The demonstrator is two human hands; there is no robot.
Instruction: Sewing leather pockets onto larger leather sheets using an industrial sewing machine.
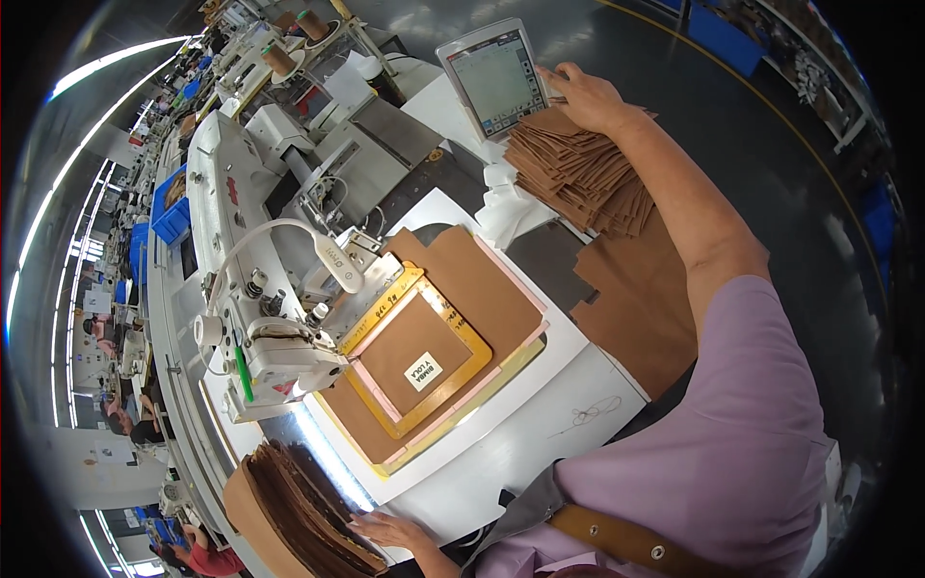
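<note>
My right hand [585, 94] reaches to the white-framed tablet [489, 82], its bent fingers apart at the screen's right edge, just above a fanned pile of brown cut pieces [578, 169]. My left hand [385, 530] rests with extended fingers against a thick curved stack of brown pieces [270, 501] at lower left. Between my hands, a white sewing machine [260, 337] stands over a yellow template frame [467, 352] on brown panels [482, 270] with pink and yellow edges. A pale label [423, 372] lies inside the frame. A slim green item [243, 376] is on the machine head.
A brown sheet [626, 328] hangs beside white crumpled material [499, 207]. Thread cones [278, 60] and a blue bin [171, 207] stand behind the machine. Several co-workers [207, 554] work along the left. More blue bins [723, 39] line the walkway at right.
</note>
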